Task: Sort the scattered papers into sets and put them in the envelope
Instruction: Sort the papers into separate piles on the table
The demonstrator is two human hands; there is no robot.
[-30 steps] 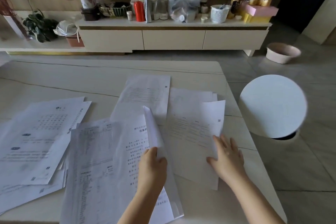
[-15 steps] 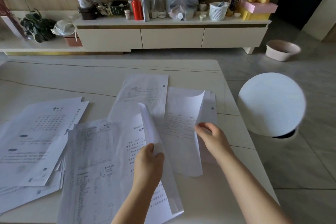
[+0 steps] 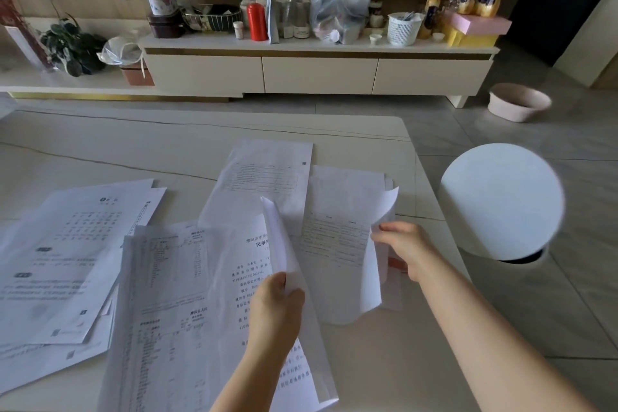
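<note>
On my feed the left hand (image 3: 276,308) is curled round the lower edge of a sheet (image 3: 291,281) it has peeled up from the printed stack (image 3: 187,311) near the front edge of the table (image 3: 133,150); the page stands nearly on edge, its top corner curling over. My right hand (image 3: 406,249) pinches the right edge of another sheet (image 3: 337,244), thumb and fingers closed on it, so that edge lifts and folds back toward the middle while the rest lies flat. Under that lifted edge I can see something red and white (image 3: 396,273), but I cannot tell what it is. A further printed page (image 3: 267,174) lies flat behind these two, nearer the table's middle. A loose overlapping pile of papers (image 3: 63,254) sits toward the left edge. I cannot pick out an envelope for certain. Just off the table's right edge stands a round white stool (image 3: 501,201).
</note>
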